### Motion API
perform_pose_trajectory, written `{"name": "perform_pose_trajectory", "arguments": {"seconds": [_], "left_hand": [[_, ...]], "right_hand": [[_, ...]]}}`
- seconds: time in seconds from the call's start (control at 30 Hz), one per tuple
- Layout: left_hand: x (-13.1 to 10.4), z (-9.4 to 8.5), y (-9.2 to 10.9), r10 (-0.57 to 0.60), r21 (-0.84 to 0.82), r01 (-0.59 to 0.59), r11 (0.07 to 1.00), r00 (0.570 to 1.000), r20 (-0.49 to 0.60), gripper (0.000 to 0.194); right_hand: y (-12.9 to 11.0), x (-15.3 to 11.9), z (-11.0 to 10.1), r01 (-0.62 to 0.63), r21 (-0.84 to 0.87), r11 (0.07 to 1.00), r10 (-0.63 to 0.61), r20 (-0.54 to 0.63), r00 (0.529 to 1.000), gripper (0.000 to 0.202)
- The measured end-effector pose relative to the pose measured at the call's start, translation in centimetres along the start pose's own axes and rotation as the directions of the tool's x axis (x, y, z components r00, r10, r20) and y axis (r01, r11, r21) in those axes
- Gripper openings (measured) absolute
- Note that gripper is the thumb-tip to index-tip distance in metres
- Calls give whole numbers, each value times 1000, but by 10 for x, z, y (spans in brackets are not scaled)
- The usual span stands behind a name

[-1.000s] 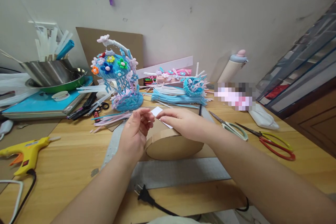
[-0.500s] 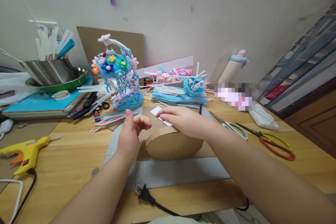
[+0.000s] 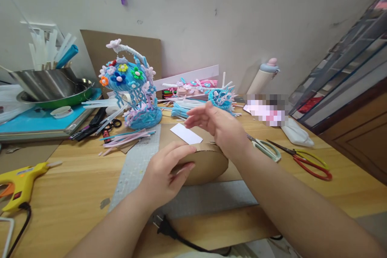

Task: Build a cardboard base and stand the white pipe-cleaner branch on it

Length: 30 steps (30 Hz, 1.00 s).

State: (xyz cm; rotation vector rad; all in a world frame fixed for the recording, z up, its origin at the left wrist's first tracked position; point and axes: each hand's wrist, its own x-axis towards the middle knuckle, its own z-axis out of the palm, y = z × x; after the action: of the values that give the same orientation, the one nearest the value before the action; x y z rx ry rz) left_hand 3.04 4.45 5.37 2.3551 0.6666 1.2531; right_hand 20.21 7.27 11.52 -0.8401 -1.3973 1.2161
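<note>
A round cardboard piece (image 3: 208, 165) with a narrow rim stands on its edge on a cardboard sheet (image 3: 166, 133), its flat face towards me. My left hand (image 3: 165, 171) grips it at the left, fingers over the rim and thumb against the face. Above its right end is my right hand (image 3: 222, 127), fingers stretched out and slightly apart, with nothing visible in them. The wrist hangs close to the rim; whether it touches I cannot tell. Just behind the cardboard piece lies a white paper strip (image 3: 186, 134).
Left are a yellow glue gun (image 3: 22, 185) and a steel bowl (image 3: 45, 84) of glue sticks. Behind stand a blue flowered pipe-cleaner lamp shape (image 3: 130, 76) and pipe-cleaner bundles (image 3: 181, 109). Red-and-yellow scissors (image 3: 311, 163) lie right; a black plug (image 3: 166, 225) lies in front.
My left hand has moved right and closed on the cardboard piece. My right hand has lifted off its top rim, fingers rising. The view has shifted slightly right.
</note>
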Motion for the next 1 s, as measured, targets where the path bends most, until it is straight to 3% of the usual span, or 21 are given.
{"name": "perform_pose_trajectory", "arguments": {"seconds": [0.07, 0.13, 0.2, 0.33, 0.6, 0.87, 1.0], "left_hand": [[0, -1, 0, 0, 3, 0, 1000, 1000, 2, 44], [0, -1, 1, -5, 6, 5, 1000, 1000, -1, 43], [0, -1, 2, -20, 12, 20, 1000, 1000, -10, 43], [0, 1, 2, -28, -1, 28, 1000, 1000, -8, 43], [-2, -1, 8, -40, 15, 40, 999, 999, -11, 42], [-1, 1, 7, -66, 17, 66, 998, 997, -33, 41], [-1, 2, 8, -67, 47, 69, 997, 997, -30, 41]], "right_hand": [[-3, -11, -5, 107, -26, 994, -108, -73, 991, 30], [-4, -27, -10, 198, -245, 949, -223, -79, 972, 19], [-3, -43, -15, 319, -468, 824, -353, 16, 936, 9], [7, -63, -19, 424, -691, 585, -443, 165, 881, 25], [19, -62, -12, 485, -737, 471, -586, 149, 797, 23], [33, -57, -10, 536, -812, 231, -739, 212, 640, 27], [40, -55, -11, 520, -824, 223, -768, 180, 614, 20]]}}
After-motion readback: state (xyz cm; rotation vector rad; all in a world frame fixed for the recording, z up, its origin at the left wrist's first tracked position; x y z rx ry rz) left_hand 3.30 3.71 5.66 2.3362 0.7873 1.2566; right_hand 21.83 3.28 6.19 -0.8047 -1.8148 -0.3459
